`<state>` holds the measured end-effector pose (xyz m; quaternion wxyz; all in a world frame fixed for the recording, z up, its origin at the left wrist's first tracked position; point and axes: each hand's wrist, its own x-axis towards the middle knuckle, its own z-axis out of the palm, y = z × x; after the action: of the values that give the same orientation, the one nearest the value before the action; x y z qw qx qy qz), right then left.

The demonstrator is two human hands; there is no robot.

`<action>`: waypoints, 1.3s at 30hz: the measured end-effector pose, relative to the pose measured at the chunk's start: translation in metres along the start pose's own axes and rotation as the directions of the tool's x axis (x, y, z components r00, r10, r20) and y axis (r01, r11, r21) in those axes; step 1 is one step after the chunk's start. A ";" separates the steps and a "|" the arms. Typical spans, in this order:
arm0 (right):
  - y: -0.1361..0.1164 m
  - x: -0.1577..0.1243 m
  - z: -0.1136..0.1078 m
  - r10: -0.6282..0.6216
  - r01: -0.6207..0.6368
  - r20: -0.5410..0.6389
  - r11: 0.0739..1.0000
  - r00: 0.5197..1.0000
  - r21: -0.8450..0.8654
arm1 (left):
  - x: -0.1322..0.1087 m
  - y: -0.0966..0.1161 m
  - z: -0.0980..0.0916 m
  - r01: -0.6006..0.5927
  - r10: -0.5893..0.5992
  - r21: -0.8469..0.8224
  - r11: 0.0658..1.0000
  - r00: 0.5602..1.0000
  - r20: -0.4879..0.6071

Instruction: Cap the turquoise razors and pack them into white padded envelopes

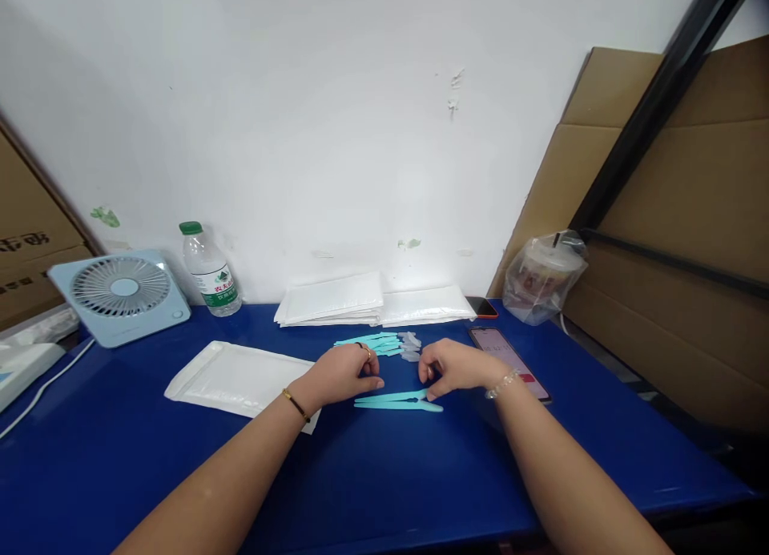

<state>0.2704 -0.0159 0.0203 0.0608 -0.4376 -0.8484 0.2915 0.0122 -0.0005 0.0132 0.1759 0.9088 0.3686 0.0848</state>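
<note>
Two thin turquoise plastic strips (396,405) with pointed left ends lie side by side on the blue table. My right hand (456,364) is at their right end, thumb tip against the upper strip, with a gap between thumb and curled fingers. Above their left part is my left hand (347,372), fingers bent and thumb apart, holding nothing I can see. Just behind the hands lies a pile of similar turquoise strips (378,343), partly covered by my left hand. Small translucent pieces (411,347) sit beside that pile. A white padded envelope (240,379) lies partly under my left wrist.
Stacked white envelopes (336,300) rest against the wall. A blue fan (123,295) and a water bottle (211,275) stand at the back left. On the right are a phone (505,351), a second phone (482,307), a bagged drink cup (544,275) and cardboard (678,219).
</note>
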 end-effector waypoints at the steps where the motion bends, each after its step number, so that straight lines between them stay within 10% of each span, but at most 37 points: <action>1: -0.001 0.001 0.002 0.003 -0.003 0.017 1.000 1.000 -0.015 | 0.000 0.002 0.001 -0.004 0.004 0.005 1.000 1.000 0.017; 15: 0.003 0.012 0.007 0.010 -0.003 -0.161 0.999 0.987 0.042 | 0.005 -0.013 -0.004 -0.028 0.028 -0.002 1.000 0.998 -0.058; 23: 0.017 0.021 0.007 0.106 -0.074 -0.387 0.993 0.916 0.095 | 0.002 -0.034 -0.011 0.152 -0.144 0.029 0.988 0.970 -0.194; 28: 0.018 0.019 0.004 0.092 -0.069 -0.460 0.995 0.883 0.066 | -0.003 -0.012 -0.010 0.052 -0.035 0.068 0.996 0.973 -0.227; 33: 0.011 0.010 0.000 0.076 -0.055 -0.383 0.996 0.921 0.064 | -0.005 0.017 0.010 -0.103 0.102 0.019 0.995 0.995 0.018; 39: -0.001 0.005 0.002 0.013 0.025 -0.146 0.966 0.989 0.256 | 0.000 0.005 0.012 0.085 -0.086 -0.026 0.996 0.996 -0.023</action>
<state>0.2662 -0.0128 0.0185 0.1801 -0.4437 -0.7979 0.3660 0.0189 -0.0070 0.0046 0.1863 0.8888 0.4082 0.0930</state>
